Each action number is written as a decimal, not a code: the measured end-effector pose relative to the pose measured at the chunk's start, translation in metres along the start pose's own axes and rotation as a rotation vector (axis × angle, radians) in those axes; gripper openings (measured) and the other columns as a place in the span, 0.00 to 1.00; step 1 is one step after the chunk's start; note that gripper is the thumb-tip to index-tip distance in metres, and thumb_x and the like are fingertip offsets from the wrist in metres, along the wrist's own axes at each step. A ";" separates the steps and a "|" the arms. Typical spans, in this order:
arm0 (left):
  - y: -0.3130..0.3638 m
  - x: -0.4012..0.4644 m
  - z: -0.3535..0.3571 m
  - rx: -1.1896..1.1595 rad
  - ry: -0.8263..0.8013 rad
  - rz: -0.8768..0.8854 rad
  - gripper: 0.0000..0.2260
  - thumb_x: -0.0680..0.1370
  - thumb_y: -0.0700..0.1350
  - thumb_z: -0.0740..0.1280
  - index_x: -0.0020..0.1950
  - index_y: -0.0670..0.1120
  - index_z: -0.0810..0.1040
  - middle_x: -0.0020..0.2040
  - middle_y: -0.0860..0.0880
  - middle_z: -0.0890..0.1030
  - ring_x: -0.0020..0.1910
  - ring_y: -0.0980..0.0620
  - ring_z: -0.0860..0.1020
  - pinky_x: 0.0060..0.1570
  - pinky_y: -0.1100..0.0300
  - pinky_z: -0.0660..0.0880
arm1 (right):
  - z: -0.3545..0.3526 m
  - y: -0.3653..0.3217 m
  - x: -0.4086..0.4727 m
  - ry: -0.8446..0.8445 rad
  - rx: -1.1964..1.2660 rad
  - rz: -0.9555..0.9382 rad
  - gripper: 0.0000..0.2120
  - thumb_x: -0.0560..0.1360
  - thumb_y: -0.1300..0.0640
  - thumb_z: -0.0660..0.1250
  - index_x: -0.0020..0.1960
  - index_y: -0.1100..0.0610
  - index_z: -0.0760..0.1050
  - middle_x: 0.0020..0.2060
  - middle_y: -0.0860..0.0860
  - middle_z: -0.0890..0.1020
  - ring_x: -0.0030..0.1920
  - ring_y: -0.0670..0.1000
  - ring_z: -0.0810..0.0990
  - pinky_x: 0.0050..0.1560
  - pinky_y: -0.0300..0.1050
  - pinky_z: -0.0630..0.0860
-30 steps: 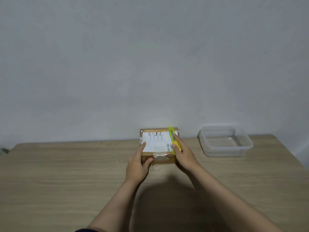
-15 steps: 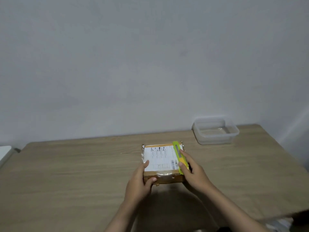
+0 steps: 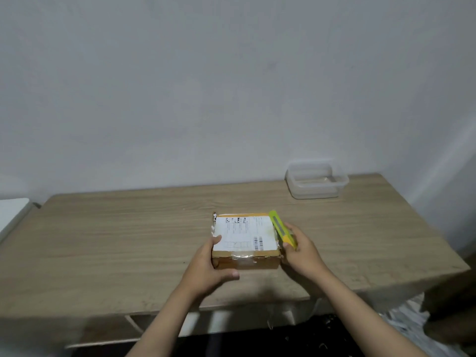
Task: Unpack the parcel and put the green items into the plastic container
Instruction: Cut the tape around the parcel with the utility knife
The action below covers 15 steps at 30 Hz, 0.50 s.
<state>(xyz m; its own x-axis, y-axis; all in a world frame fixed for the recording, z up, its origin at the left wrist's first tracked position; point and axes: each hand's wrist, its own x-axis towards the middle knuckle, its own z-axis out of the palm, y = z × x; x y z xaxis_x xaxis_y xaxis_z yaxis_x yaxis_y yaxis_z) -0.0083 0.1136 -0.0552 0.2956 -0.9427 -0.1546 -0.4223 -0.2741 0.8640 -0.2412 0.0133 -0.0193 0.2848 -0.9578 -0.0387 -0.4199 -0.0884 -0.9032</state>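
Note:
A small cardboard parcel [image 3: 246, 242] with a white shipping label lies taped shut near the middle of the wooden table [image 3: 128, 240]. My left hand [image 3: 208, 266] grips its near left corner, thumb on the front side. My right hand [image 3: 301, 251] holds a yellow-green utility knife [image 3: 282, 229] along the parcel's right edge. A clear plastic container [image 3: 316, 180] stands at the table's back right and looks bare inside. The parcel's contents are hidden.
A plain grey wall rises behind the table. A white object [image 3: 13, 215] sits past the table's left edge. The table's front edge runs just below my hands, with dark floor and pale clutter [image 3: 404, 320] under it at the right.
The view has pulled back and tipped down, so the table's front edge shows. The parcel has come nearer to me. The knife now sits off the label, at the parcel's right edge.

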 end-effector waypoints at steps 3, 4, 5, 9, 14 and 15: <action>0.018 0.002 -0.002 0.103 0.061 0.054 0.44 0.54 0.68 0.75 0.66 0.53 0.68 0.63 0.50 0.72 0.63 0.52 0.72 0.64 0.53 0.70 | -0.012 -0.006 0.001 0.019 0.294 0.209 0.22 0.77 0.70 0.58 0.63 0.46 0.68 0.46 0.56 0.78 0.35 0.52 0.83 0.36 0.51 0.80; 0.025 0.004 -0.002 0.159 0.097 0.090 0.44 0.56 0.69 0.71 0.68 0.51 0.67 0.65 0.49 0.69 0.66 0.51 0.68 0.67 0.54 0.66 | -0.016 -0.008 0.000 0.012 0.338 0.237 0.22 0.77 0.69 0.58 0.64 0.47 0.67 0.45 0.57 0.77 0.33 0.51 0.83 0.31 0.46 0.79; 0.033 0.005 -0.002 0.181 0.108 0.094 0.45 0.57 0.70 0.68 0.69 0.51 0.66 0.67 0.47 0.66 0.70 0.49 0.64 0.69 0.53 0.63 | -0.020 -0.010 0.000 0.010 0.354 0.241 0.22 0.78 0.69 0.58 0.64 0.47 0.67 0.44 0.58 0.77 0.31 0.51 0.84 0.27 0.43 0.78; 0.048 0.012 0.004 0.258 0.049 0.003 0.50 0.55 0.73 0.66 0.74 0.55 0.60 0.74 0.43 0.56 0.75 0.45 0.56 0.72 0.52 0.60 | -0.027 -0.018 -0.002 0.025 0.324 0.227 0.17 0.77 0.66 0.61 0.60 0.48 0.73 0.39 0.60 0.79 0.31 0.53 0.84 0.23 0.40 0.75; 0.049 0.009 0.015 0.251 0.081 -0.020 0.50 0.56 0.71 0.70 0.74 0.54 0.61 0.72 0.46 0.59 0.74 0.48 0.61 0.68 0.58 0.63 | -0.033 -0.018 0.002 0.073 0.267 0.220 0.10 0.73 0.67 0.67 0.54 0.61 0.78 0.36 0.62 0.82 0.28 0.52 0.81 0.29 0.42 0.80; 0.048 0.008 0.017 0.254 0.086 -0.020 0.49 0.57 0.70 0.71 0.74 0.53 0.61 0.71 0.46 0.59 0.73 0.48 0.62 0.67 0.58 0.63 | -0.035 -0.018 0.003 0.049 0.229 0.232 0.09 0.73 0.67 0.67 0.53 0.60 0.78 0.36 0.61 0.83 0.27 0.51 0.80 0.29 0.41 0.79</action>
<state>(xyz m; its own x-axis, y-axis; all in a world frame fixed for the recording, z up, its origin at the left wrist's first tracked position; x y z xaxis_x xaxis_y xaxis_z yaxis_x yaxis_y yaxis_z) -0.0406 0.0893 -0.0228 0.3734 -0.9199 -0.1196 -0.6142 -0.3417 0.7113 -0.2629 0.0028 0.0121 0.1605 -0.9577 -0.2388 -0.2622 0.1919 -0.9457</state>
